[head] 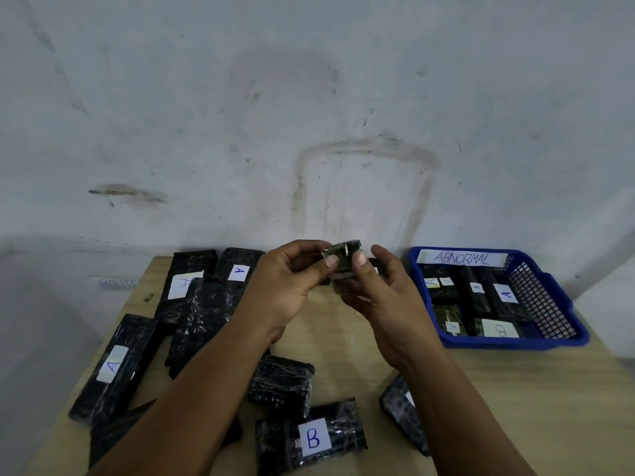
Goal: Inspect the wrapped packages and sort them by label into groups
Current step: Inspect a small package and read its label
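Observation:
Both hands hold one small dark wrapped package (344, 261) up above the far middle of the table; no label on it shows. My left hand (292, 280) pinches its left side and my right hand (372, 290) grips its right side with the thumb on its face. Long black packages marked A (115, 367) (237, 269) lie at the left. A package marked B (311, 438) lies at the near middle, with an unlabelled-looking one (280, 383) just behind it. Another package (403, 413) lies partly under my right forearm.
A blue mesh basket (536, 280) with an ABNORMAL sign stands at the right and holds several labelled packages. The wooden table (498, 407) ends at a stained white wall behind. Its left edge runs diagonally past the A packages.

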The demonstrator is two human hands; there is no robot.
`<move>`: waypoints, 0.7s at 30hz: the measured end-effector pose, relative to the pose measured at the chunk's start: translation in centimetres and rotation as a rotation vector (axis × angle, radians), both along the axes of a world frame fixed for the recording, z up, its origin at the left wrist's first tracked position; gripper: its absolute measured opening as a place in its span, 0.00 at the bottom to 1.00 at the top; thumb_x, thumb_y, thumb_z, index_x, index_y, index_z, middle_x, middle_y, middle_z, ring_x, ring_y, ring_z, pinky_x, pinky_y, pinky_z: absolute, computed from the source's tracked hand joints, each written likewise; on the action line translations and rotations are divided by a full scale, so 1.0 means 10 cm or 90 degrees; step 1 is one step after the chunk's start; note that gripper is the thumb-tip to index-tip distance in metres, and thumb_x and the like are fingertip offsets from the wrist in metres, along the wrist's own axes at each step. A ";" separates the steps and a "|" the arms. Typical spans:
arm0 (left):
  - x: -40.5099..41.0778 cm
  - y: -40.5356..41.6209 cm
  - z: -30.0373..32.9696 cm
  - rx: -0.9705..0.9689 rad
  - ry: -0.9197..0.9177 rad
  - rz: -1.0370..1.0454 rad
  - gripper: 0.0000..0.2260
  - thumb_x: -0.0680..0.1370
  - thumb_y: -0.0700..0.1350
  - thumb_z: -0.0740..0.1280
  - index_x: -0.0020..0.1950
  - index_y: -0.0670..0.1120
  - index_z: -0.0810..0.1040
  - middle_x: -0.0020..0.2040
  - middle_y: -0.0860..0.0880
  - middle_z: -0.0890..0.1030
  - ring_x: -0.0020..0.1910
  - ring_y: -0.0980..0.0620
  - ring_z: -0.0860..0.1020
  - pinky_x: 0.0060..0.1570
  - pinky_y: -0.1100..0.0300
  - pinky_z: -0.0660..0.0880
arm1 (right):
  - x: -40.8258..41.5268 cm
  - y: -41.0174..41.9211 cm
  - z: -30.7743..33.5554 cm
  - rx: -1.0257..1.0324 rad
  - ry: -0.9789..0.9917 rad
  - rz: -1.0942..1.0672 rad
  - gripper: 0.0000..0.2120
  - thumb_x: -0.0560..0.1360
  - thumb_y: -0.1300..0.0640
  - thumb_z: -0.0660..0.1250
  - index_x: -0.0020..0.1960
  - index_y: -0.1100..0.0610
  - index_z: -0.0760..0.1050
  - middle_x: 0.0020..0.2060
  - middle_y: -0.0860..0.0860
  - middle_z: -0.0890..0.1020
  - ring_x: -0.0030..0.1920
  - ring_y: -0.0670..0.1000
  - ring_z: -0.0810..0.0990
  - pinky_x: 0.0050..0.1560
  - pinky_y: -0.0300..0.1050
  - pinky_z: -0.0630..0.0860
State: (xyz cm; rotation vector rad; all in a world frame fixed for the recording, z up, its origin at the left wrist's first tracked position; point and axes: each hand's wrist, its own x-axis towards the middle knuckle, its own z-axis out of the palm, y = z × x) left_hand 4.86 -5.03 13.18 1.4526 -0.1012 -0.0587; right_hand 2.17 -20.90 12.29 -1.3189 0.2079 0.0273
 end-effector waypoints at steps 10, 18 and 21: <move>-0.02 -0.68 -0.48 0.112 0.144 -0.084 0.04 0.78 0.52 0.72 0.47 0.56 0.86 0.47 0.56 0.87 0.53 0.56 0.83 0.51 0.59 0.76 | -0.17 -0.52 -0.49 0.006 0.049 -0.136 0.13 0.80 0.52 0.72 0.63 0.50 0.76 0.47 0.52 0.86 0.49 0.51 0.85 0.51 0.49 0.81; 0.11 -1.43 -1.14 0.257 0.157 -0.142 0.11 0.78 0.48 0.74 0.60 0.50 0.84 0.53 0.53 0.86 0.53 0.58 0.83 0.49 0.64 0.75 | -0.27 -1.40 -0.95 -0.059 0.094 -0.196 0.10 0.77 0.57 0.76 0.57 0.48 0.83 0.47 0.53 0.87 0.45 0.53 0.83 0.52 0.55 0.82; 0.23 -1.67 -1.43 0.318 0.155 -0.120 0.09 0.77 0.45 0.74 0.57 0.48 0.83 0.51 0.51 0.85 0.50 0.56 0.83 0.51 0.62 0.77 | -0.23 -1.77 -1.11 -0.163 0.140 -0.245 0.06 0.78 0.58 0.75 0.53 0.50 0.82 0.42 0.49 0.87 0.41 0.50 0.83 0.54 0.62 0.83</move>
